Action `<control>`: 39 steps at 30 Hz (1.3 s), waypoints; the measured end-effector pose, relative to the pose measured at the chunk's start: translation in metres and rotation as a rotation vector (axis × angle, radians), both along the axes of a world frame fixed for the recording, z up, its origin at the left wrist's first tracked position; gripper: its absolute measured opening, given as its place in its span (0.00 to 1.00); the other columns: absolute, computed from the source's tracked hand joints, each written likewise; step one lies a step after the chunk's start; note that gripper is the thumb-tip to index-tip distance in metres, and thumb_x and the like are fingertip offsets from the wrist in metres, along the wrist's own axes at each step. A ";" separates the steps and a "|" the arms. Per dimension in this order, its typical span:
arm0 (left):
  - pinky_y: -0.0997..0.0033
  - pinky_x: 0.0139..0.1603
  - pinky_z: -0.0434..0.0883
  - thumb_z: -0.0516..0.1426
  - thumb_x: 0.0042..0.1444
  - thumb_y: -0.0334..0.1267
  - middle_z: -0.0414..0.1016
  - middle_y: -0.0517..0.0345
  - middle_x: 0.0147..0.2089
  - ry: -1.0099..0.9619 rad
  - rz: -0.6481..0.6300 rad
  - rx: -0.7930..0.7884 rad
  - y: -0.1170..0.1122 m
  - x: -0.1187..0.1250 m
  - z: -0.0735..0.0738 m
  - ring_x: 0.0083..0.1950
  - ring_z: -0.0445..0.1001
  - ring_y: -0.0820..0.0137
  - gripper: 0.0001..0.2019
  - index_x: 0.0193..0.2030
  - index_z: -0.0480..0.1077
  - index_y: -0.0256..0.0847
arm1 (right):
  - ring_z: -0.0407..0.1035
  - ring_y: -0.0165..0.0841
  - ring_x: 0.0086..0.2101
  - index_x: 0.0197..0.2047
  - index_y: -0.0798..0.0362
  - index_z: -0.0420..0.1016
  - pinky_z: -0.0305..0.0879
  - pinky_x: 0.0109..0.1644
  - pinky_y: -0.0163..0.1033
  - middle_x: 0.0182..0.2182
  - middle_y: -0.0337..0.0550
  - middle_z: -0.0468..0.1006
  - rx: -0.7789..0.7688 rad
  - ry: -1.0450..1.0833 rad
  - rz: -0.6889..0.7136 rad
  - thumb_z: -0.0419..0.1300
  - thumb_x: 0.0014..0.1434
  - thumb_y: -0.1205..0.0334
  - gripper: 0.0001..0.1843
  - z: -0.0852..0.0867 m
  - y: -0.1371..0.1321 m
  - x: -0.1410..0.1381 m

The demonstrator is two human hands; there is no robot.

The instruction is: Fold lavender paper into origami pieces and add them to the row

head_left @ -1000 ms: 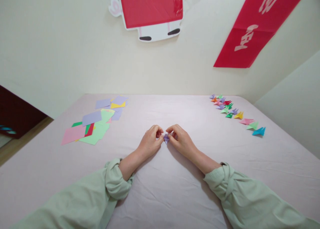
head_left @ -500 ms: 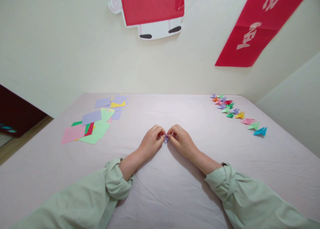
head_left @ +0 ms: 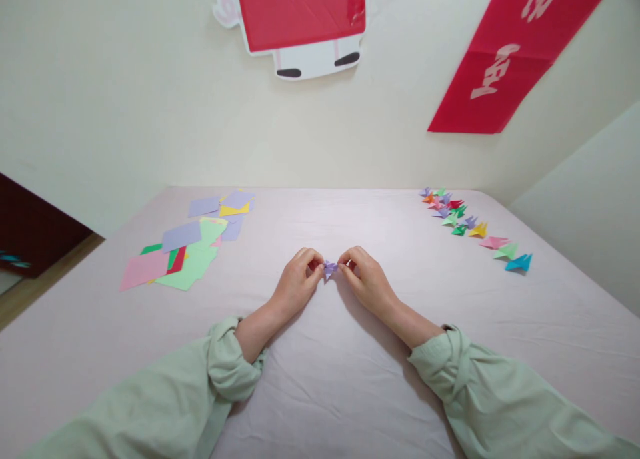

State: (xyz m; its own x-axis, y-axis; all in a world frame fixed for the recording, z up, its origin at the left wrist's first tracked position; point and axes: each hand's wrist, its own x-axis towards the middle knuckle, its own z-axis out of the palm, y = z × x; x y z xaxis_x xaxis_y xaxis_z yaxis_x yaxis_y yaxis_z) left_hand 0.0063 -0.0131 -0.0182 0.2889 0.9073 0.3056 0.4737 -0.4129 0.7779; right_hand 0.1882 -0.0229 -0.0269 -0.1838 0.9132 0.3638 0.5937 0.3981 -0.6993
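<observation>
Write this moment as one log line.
left hand: pinches purple folded paper | right hand: same | paper sheets: left | folded pieces: right

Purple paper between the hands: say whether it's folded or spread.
Folded: the purple paper shows small pointed flaps between the left hand and right hand. Finer creases: cannot tell.

Your sleeves (head_left: pixel 150 399) are plain sage green, and the small folded paper (head_left: pixel 331 269) in front of you is lavender. The cloth (head_left: pixel 320 392) beneath it is pale pinkish. At your left, the loose sheets (head_left: pixel 145 271) show lavender, light green, pink, yellow, dark green and red. At your right, the folded pieces (head_left: pixel 479 230) mix lavender, orange, pink, red, greens and yellow, the nearest blue. On your far cream wall (head_left: pixel 320 135), a red banner (head_left: pixel 520 65) carries pale pink markings; a red-and-white cutout (head_left: pixel 303 12) has black ovals.
</observation>
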 end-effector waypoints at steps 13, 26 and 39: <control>0.67 0.46 0.68 0.54 0.56 0.28 0.69 0.55 0.41 0.056 -0.063 0.044 0.001 0.000 -0.003 0.44 0.69 0.68 0.08 0.41 0.70 0.41 | 0.64 0.31 0.31 0.34 0.50 0.68 0.59 0.37 0.37 0.31 0.38 0.70 -0.010 0.000 0.015 0.54 0.59 0.70 0.06 0.001 -0.001 -0.002; 0.58 0.53 0.67 0.59 0.54 0.35 0.68 0.52 0.50 0.328 -0.045 0.169 0.002 -0.001 -0.016 0.52 0.68 0.61 0.11 0.45 0.70 0.44 | 0.65 0.31 0.32 0.35 0.50 0.68 0.60 0.39 0.37 0.32 0.38 0.70 -0.002 -0.005 0.022 0.54 0.60 0.70 0.05 0.002 0.000 -0.002; 0.62 0.50 0.67 0.55 0.59 0.31 0.69 0.54 0.42 0.142 -0.044 0.151 0.000 0.002 0.000 0.47 0.68 0.64 0.05 0.41 0.71 0.42 | 0.66 0.32 0.34 0.35 0.51 0.68 0.57 0.42 0.39 0.34 0.40 0.71 0.057 -0.231 0.025 0.55 0.59 0.73 0.07 0.009 -0.002 -0.004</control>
State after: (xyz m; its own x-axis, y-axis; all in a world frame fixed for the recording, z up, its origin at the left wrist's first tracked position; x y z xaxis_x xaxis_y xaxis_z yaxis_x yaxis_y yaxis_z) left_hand 0.0081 -0.0130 -0.0186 0.3769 0.8398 0.3907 0.5533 -0.5424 0.6322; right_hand 0.1847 -0.0250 -0.0174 -0.2901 0.8864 0.3608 0.7247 0.4497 -0.5221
